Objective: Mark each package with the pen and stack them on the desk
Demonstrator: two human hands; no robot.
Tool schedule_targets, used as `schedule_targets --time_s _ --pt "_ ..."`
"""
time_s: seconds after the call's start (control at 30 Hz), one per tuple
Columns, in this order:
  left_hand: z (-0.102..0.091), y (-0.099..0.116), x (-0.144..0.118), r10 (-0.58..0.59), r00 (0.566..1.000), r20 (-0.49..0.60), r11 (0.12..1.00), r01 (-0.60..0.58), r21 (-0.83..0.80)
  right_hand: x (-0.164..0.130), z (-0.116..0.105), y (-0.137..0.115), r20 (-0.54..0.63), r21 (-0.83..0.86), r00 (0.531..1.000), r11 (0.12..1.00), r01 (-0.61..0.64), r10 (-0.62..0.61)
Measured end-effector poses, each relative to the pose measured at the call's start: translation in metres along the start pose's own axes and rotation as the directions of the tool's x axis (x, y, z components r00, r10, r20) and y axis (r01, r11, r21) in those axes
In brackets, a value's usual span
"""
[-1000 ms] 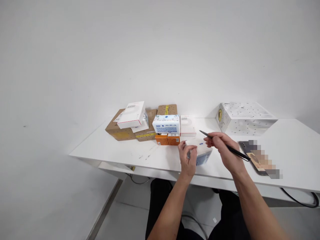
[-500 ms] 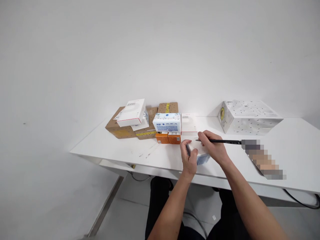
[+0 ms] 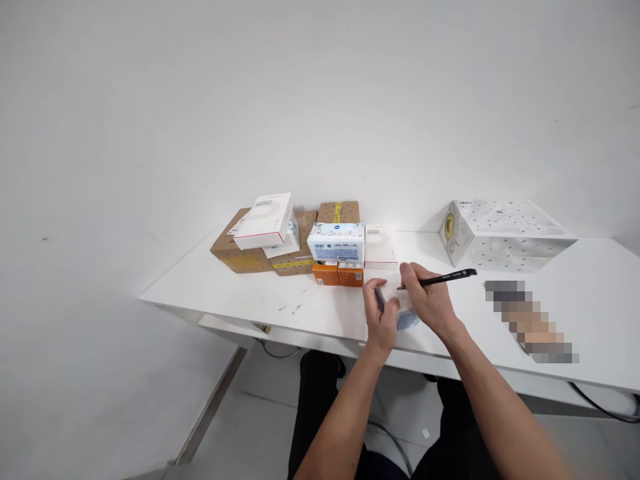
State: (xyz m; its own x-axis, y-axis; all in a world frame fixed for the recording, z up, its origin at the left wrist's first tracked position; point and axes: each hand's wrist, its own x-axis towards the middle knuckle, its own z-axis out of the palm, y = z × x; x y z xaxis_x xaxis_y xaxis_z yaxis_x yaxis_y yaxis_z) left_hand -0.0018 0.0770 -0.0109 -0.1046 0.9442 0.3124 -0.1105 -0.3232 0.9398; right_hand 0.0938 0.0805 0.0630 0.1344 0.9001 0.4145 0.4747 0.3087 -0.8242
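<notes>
My right hand (image 3: 429, 300) grips a black pen (image 3: 447, 277), its tip down at the white top of a small white-and-blue pack (image 3: 407, 320), which looks like a tissue pack. Wrapped around the pack's left side is my left hand (image 3: 381, 315), thumb on top. A narrow dark thing (image 3: 380, 300) shows between its fingers and the pack; I cannot make out what it is. Much of the pack is hidden by both hands. Just behind them lies a flat white box (image 3: 381, 247) with a red line.
A similar blue-and-white pack (image 3: 336, 243) sits on orange boxes (image 3: 337, 275). Leftward, a white power bank box (image 3: 265, 220) tops brown cartons (image 3: 240, 257). A large patterned white box (image 3: 505, 233) stands back right; a blurred-out flat object (image 3: 530, 323) lies on the white table (image 3: 225, 300).
The pen has tilted, its back end rising, and its tip has shifted slightly over the pack's top with my right hand. My left hand keeps its hold on the pack.
</notes>
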Motion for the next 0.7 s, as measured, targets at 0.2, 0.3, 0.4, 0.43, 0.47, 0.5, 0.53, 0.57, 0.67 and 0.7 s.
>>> schedule_targets --time_s 0.2,0.3,0.4,0.43,0.47,0.5,0.53,0.57,0.67,0.7 --pt "-0.0004 -0.0042 -0.0007 0.011 1.0 0.006 1.0 -0.011 -0.02 0.0003 0.0005 -0.001 0.036 -0.077 0.999 0.997 0.02 -0.017" --pt "-0.0005 -0.0038 -0.0009 0.014 1.0 0.002 1.0 -0.014 -0.009 0.0005 0.0003 -0.0012 0.024 -0.078 0.999 0.997 0.026 -0.024" --pt "-0.0004 -0.0011 -0.0007 0.011 1.0 -0.004 1.0 -0.011 -0.008 0.0009 -0.0004 -0.0023 0.018 -0.077 0.999 0.997 0.031 -0.029" --pt "-0.0003 -0.0001 -0.0006 0.01 1.0 -0.006 1.0 -0.01 -0.009 0.0009 -0.0007 -0.0027 0.027 -0.067 0.999 0.997 0.026 -0.024" --pt "-0.0002 0.0006 -0.0006 0.009 1.0 -0.006 1.0 -0.009 -0.011 0.0009 -0.0009 -0.0031 0.038 -0.051 0.999 0.999 0.019 -0.017" --pt "-0.0001 0.001 -0.0007 0.01 1.0 -0.007 1.0 -0.011 -0.014 0.0009 -0.0012 -0.0034 0.044 -0.03 0.999 1.0 0.009 -0.008" --pt "0.0001 0.001 -0.0008 0.012 1.0 -0.008 1.0 -0.012 -0.018 0.0007 -0.0013 -0.0034 0.039 -0.004 0.999 1.0 -0.001 0.001" --pt "0.0003 0.0007 -0.0009 0.01 1.0 -0.008 1.0 -0.01 -0.023 0.0005 -0.0015 -0.0032 0.016 0.026 1.0 1.0 -0.012 0.012" --pt "0.0007 -0.0014 -0.0011 0.001 1.0 -0.009 0.999 -0.001 -0.039 0.0 -0.003 -0.0002 -0.146 0.146 0.986 0.988 -0.059 0.08" --pt "0.0007 -0.0022 -0.0011 -0.001 1.0 -0.01 0.999 0.001 -0.041 -0.0002 -0.0044 0.0021 -0.219 0.199 0.969 0.977 -0.072 0.116"
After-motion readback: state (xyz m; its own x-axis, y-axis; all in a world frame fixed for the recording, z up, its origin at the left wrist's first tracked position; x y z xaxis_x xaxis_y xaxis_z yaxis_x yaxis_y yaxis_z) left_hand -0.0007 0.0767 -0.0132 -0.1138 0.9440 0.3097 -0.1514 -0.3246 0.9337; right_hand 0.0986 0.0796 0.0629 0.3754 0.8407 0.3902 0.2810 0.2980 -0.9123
